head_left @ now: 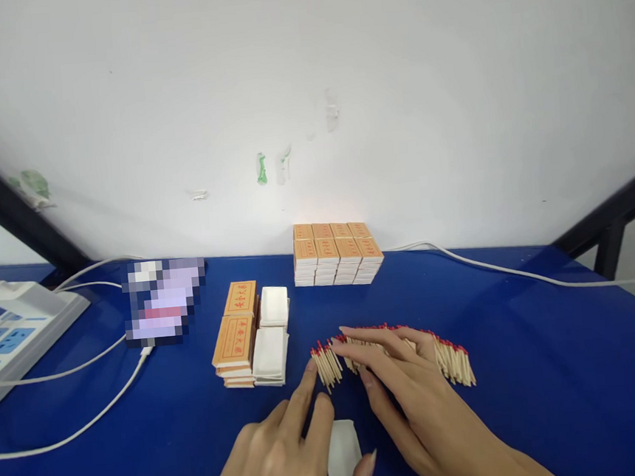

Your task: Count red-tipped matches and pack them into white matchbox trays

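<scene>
My left hand (281, 452) has its index finger stretched out, its tip against the left side of a small bunch of matches (327, 367). A white matchbox tray (343, 450) lies between its thumb and other fingers; whether they grip it is unclear. My right hand (420, 399) reaches over a long row of red-tipped matches (455, 363), fingers spread, with fingertips at the row's left end beside the small bunch. It covers much of the row's middle.
Orange matchbox sleeves (236, 340) are stacked at left beside white inner trays (270, 353). A block of matchboxes (337, 255) stands against the wall. Farther left are a phone-like blurred device (167, 299), white cables (114, 400) and a power strip (20, 338).
</scene>
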`<state>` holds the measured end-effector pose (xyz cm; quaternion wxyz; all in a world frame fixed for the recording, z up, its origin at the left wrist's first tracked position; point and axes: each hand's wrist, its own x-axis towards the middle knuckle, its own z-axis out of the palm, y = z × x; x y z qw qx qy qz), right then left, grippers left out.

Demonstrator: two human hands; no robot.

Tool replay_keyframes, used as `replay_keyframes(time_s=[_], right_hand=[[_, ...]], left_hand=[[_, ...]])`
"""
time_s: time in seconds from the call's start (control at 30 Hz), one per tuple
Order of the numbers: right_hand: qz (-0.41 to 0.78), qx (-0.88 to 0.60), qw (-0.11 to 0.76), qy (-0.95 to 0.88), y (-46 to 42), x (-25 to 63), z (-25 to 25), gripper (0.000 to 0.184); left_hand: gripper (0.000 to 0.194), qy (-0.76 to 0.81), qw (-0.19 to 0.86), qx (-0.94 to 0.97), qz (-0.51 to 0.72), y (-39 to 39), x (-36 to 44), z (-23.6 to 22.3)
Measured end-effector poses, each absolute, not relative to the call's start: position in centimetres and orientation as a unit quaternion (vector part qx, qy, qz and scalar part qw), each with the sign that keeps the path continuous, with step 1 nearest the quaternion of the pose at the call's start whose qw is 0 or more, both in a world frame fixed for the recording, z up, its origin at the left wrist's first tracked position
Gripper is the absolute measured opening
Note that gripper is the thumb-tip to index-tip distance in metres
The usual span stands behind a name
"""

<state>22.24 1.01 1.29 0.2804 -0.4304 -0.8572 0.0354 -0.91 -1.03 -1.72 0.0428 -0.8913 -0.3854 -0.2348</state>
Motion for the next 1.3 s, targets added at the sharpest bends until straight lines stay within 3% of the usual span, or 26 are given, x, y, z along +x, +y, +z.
replay_keyframes(time_s=[0.9,1.07,1.3], right_hand=[[0.025,-0.437,0.294,-0.849,1.03,22.25,1.65,0.039],[0.057,-0.419,0.268,-0.866,0.94,22.18,1.59,0.045],[0.056,-0.435,0.294,-0.849,1.03,22.25,1.65,0.053]], left_hand=[[0.038,-0.384,0.05,-0.89,-0.24,-1.06,-0.67,-1.22],[0.036,-0.386,0.069,-0.881,-0.264,-0.94,-0.44,-1.03],[0.037,-0.388,0.036,-0.891,-0.235,-1.08,-0.93,-1.47]])
